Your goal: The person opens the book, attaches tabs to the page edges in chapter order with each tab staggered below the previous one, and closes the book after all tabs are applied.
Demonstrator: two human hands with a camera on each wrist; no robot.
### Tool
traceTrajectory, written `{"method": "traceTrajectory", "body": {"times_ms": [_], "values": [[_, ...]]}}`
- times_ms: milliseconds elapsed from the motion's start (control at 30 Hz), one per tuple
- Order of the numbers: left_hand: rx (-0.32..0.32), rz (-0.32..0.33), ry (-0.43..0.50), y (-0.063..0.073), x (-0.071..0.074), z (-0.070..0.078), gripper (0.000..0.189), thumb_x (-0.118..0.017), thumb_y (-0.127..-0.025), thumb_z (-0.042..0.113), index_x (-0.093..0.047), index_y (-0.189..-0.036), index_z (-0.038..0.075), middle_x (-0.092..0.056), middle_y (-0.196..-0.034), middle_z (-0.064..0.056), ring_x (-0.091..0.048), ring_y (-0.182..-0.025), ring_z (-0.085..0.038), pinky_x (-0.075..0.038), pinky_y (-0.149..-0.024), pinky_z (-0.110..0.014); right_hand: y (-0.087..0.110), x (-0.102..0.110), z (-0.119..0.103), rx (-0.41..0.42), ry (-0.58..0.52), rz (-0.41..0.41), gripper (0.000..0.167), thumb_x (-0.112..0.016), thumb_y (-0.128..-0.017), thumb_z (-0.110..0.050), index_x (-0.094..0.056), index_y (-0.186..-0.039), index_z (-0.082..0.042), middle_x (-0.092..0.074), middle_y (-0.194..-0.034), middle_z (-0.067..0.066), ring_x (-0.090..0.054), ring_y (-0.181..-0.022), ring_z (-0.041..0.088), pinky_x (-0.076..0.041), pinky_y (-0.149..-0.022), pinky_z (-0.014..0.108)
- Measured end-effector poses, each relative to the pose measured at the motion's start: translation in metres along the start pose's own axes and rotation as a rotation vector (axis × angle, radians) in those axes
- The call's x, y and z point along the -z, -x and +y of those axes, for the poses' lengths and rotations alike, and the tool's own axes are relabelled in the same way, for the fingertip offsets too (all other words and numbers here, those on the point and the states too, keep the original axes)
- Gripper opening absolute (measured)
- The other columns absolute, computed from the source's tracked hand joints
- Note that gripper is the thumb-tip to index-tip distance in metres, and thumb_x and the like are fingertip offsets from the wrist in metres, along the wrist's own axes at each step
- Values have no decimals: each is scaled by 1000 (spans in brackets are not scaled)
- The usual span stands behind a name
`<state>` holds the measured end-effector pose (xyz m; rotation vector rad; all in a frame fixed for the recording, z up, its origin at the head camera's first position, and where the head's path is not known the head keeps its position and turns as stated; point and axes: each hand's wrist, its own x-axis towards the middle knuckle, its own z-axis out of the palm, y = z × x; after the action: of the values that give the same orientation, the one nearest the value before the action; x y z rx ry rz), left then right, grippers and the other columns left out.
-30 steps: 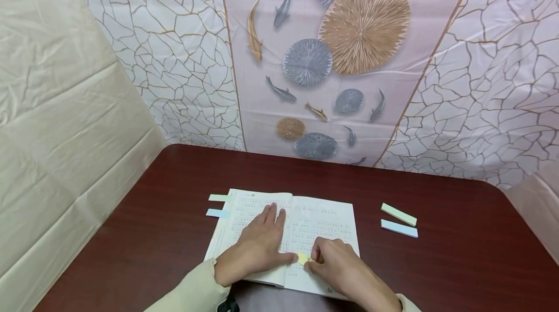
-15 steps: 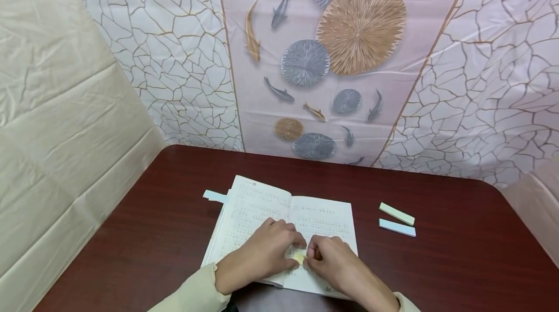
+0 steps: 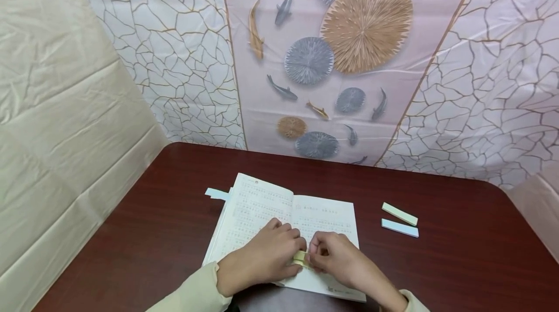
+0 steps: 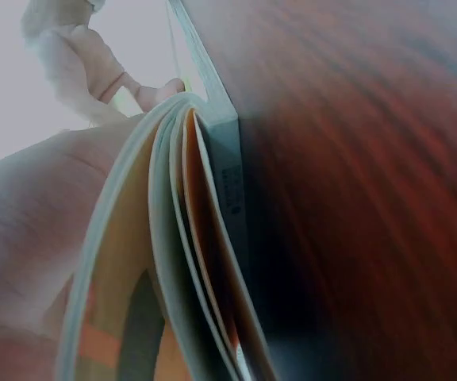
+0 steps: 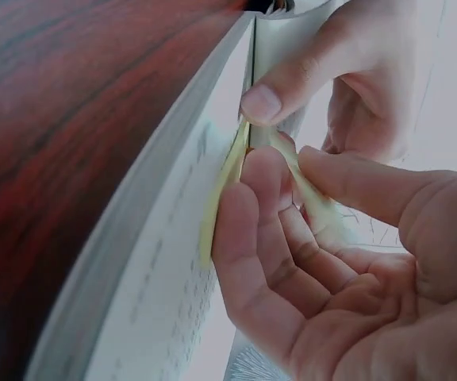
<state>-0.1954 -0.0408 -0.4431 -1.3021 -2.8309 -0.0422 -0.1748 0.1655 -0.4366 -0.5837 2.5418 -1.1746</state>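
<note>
An open book [image 3: 323, 210] lies on the table, its left pages bowed upward. Over its lower middle my left hand [image 3: 271, 254] has curled fingers, thumb and forefinger at either side of a yellow sticky-note pad [image 3: 299, 256]. The right wrist view shows the left thumb [image 5: 264, 103] on one end of the yellow pad [image 5: 219, 206], against the page. My right hand [image 3: 340, 258] pinches a thin yellow sticky strip [image 5: 316, 202] between thumb and fingers, raised off the pad. The left wrist view shows the book's bent pages [image 4: 173, 182] beside the left hand.
Right of the book lie a green sticky-note pad [image 3: 399, 214] and a blue sticky-note pad [image 3: 399, 227]. A blue tab [image 3: 217, 194] sticks out from the book's left edge. A patterned cloth [image 3: 310, 59] hangs behind the dark red table [image 3: 454, 254].
My left hand has gone from flat on the page to curled fingers around the yellow pad. The left pages have risen and shifted, hiding the green tab. The right hand stays near the pad.
</note>
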Motion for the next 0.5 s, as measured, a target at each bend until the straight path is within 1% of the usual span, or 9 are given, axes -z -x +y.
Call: {"method": "traceTrajectory", "body": {"times_ms": [133,267,400,500], "values": [[26,-8,55,-1,-1,-3,21,-82,-90,41,-75,-105,29,-60,-87,17,-56,-87,-4,-44,-87,-31,0,4,2,8,-62,-46,19,-65,-94,4,-62,-84,-11,-63,-68,-6,-58,-63,6,-45,-58,22],[54,-15,106,0,-2,-6,16,-83,-90,39,-74,-100,29,-62,-89,18,-55,-87,-4,-43,-85,-30,-3,10,3,-17,-132,-86,14,-63,-94,7,-63,-90,-7,-68,-70,0,-63,-65,13,-50,-58,23],[70,-28,155,0,-3,-6,14,-83,-90,36,-74,-99,30,-64,-94,19,-56,-91,-3,-43,-88,-31,-1,25,6,-48,-164,-85,6,-66,-95,3,-67,-98,-1,-72,-73,3,-67,-70,15,-55,-62,25],[84,-38,205,-2,-3,-5,12,-83,-91,34,-74,-98,30,-63,-93,20,-56,-93,-2,-42,-89,-31,3,40,9,-88,-140,-64,2,-68,-98,-3,-69,-98,-3,-72,-75,3,-68,-76,16,-58,-66,28]]}}
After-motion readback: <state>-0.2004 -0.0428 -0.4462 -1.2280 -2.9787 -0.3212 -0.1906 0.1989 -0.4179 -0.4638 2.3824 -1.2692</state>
